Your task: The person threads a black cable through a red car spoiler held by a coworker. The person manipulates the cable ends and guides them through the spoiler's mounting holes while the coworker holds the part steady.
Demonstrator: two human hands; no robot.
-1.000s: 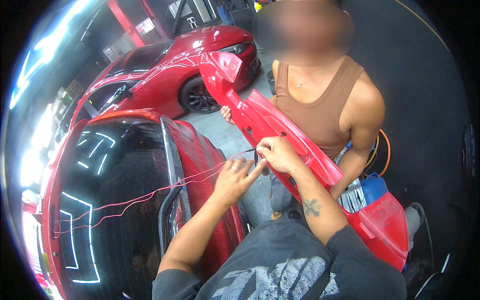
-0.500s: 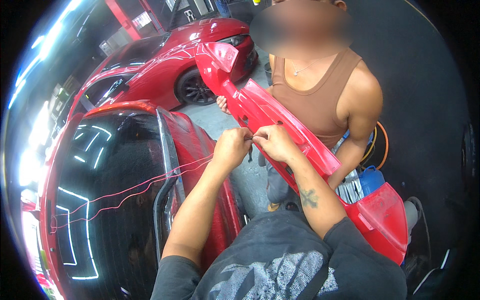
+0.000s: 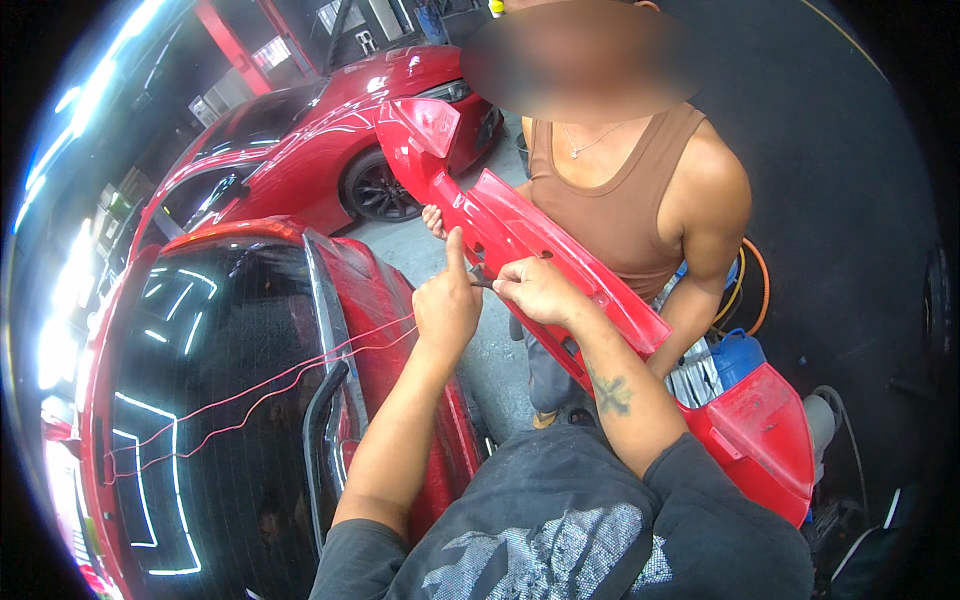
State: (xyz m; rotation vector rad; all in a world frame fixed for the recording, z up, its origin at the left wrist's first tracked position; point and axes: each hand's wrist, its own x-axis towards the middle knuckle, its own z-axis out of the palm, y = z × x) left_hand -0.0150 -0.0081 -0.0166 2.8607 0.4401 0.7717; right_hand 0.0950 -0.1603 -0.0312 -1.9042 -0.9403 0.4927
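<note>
My left hand (image 3: 445, 308) is closed in front of me, one digit pointing up. Opposite it, my right hand (image 3: 540, 289) pinches with its fingertips. Between the two is a small dark strip (image 3: 482, 281), held from both sides and too small to make out fully. Two thin red wires (image 3: 376, 332) run from the left across a car's rear window and pass behind my left hand; their ends are hidden. Just beyond my hands, a long red car body panel (image 3: 575, 265) slants from upper left to lower right, with holes along it.
A co-worker in a brown tank top (image 3: 620, 190) faces me and supports the panel, one hand (image 3: 434, 221) at its left part. The red car's dark rear window (image 3: 225, 350) lies on my left. Behind stands another red car (image 3: 300, 160). A blue container (image 3: 740, 360) and hoses (image 3: 763, 290) are right.
My left hand has turned and one of its digits now sticks up. The dark strip now shows between my hands. The view has shifted slightly.
</note>
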